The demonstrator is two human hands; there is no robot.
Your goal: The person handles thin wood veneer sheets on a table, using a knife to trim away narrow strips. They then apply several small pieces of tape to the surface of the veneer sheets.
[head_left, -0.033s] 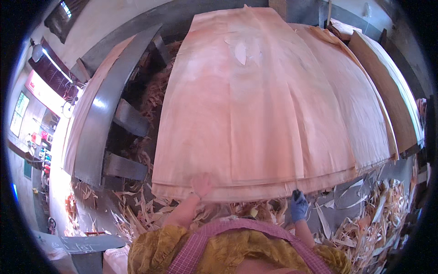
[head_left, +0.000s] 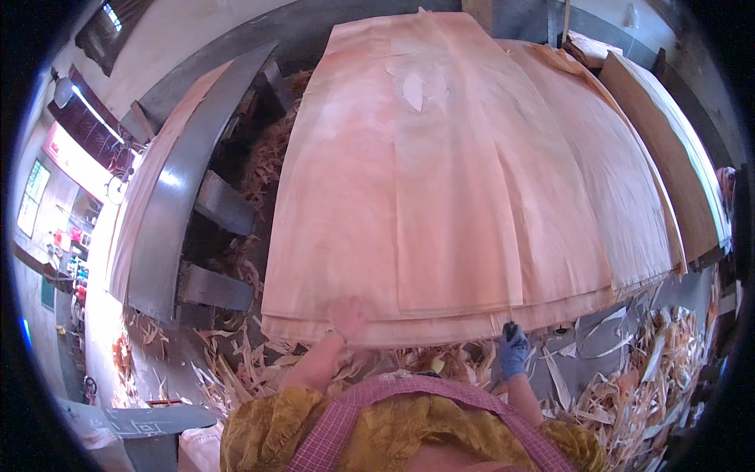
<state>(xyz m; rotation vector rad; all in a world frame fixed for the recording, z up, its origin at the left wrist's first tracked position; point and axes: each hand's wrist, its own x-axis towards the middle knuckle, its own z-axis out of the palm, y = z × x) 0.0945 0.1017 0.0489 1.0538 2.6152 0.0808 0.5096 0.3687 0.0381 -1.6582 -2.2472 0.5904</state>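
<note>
A wide stack of thin pinkish wood veneer sheets [head_left: 456, 236] lies before me, its layered near edge facing me. At the left part of that edge, my left hand [head_left: 348, 316] is bare and rests on the top sheet, its fingers stretched forward and somewhat blurred. Farther right, my right hand [head_left: 515, 352] wears a blue-grey glove and is closed at the stack's edge. Something dark shows at its fingertips; whether this is a small tool or part of the glove is not clear. A torn pale patch [head_left: 413, 90] marks the sheets near the far end.
Veneer scraps [head_left: 645, 385] pile up on the floor at the right, with more strips below the stack's near edge. A long grey metal beam [head_left: 169, 197] with side brackets [head_left: 224, 203] stands at the left. Brown boards [head_left: 657, 149] lean beyond the stack's right side.
</note>
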